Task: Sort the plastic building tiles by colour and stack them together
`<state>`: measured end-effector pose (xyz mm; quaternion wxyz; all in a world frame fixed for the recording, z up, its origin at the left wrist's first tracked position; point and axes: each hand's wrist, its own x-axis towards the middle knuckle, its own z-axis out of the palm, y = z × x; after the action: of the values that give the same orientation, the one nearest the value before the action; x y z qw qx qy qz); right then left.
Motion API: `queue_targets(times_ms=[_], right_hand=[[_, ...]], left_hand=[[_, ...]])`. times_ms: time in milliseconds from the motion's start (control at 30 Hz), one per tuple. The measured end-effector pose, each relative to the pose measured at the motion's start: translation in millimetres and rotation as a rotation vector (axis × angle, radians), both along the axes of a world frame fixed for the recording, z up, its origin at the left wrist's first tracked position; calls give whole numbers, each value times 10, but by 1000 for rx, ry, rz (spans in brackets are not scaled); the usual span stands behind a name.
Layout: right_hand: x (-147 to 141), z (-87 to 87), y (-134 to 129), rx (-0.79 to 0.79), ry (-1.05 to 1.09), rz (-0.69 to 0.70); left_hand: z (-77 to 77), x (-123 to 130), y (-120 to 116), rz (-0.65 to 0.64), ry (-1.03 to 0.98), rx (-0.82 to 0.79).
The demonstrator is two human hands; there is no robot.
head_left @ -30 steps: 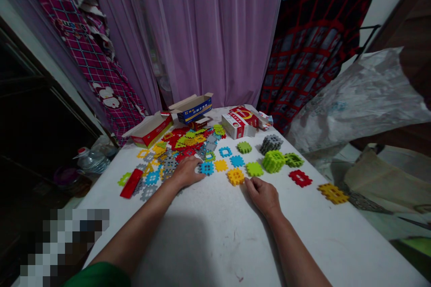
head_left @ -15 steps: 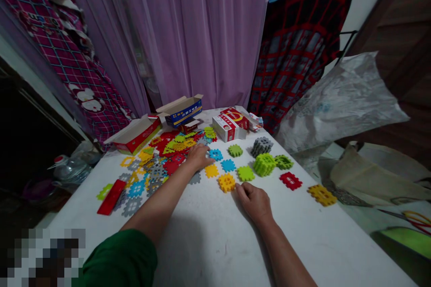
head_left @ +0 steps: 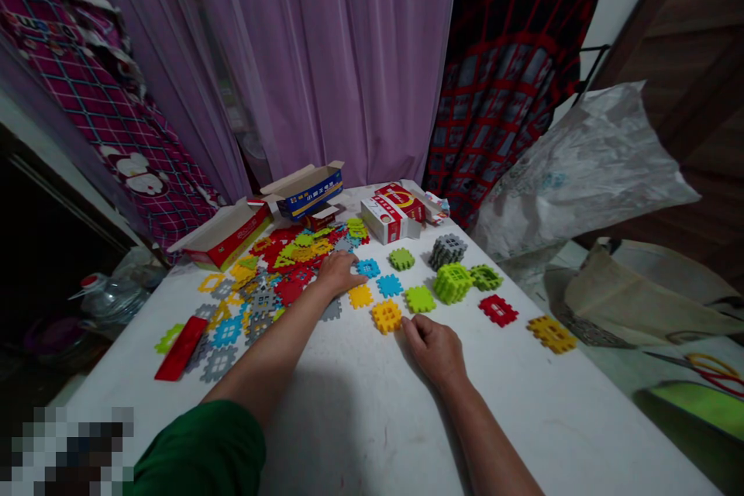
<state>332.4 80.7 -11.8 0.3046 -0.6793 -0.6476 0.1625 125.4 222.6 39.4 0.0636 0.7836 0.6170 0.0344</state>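
My left hand [head_left: 338, 273] lies over the right edge of a pile of toothed plastic building pieces [head_left: 291, 291], thumb apart from the fingers; its fingertips are partly hidden. Close to the thumb are a blue piece [head_left: 368, 268] and a yellow piece [head_left: 360, 296]. Resting on the table with curled fingers, my right hand [head_left: 435, 349] shows nothing held. Its index finger is beside a yellow toothed block [head_left: 387, 317]. Beyond it sit a flat blue piece [head_left: 389, 286], a flat green piece [head_left: 419, 299] and a green stack [head_left: 453, 283].
Along the back of the white table [head_left: 360, 418] stand a blue box [head_left: 314, 192], a red box [head_left: 232, 239] and a white-and-red box [head_left: 384, 218]. A grey stack [head_left: 447, 251], a red piece [head_left: 498, 311] and a dark yellow piece [head_left: 552, 334] lie toward the right edge.
The whole view has shifted slightly, so things appear a little further left. Both hands stay in nearly the same places over the table.
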Motion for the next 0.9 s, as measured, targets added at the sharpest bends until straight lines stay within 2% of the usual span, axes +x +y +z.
queue_targets(times_ms=[367, 567, 667, 733, 800, 900], right_hand=[[5, -10, 0, -12, -3, 7], [3, -2, 6, -22, -12, 9], [4, 4, 10, -29, -24, 9], [8, 5, 13, -41, -34, 10], [11, 5, 16, -49, -42, 18], [13, 13, 16, -45, -46, 25]], left_hand=[[-58, 4, 20, -12, -26, 16], [48, -162, -99, 5, -67, 59], [99, -384, -294, 53, -145, 136], [82, -531, -497, 104, -230, 210], [14, -631, -740, 129, -273, 245], [-138, -651, -1093, 135, -250, 225]])
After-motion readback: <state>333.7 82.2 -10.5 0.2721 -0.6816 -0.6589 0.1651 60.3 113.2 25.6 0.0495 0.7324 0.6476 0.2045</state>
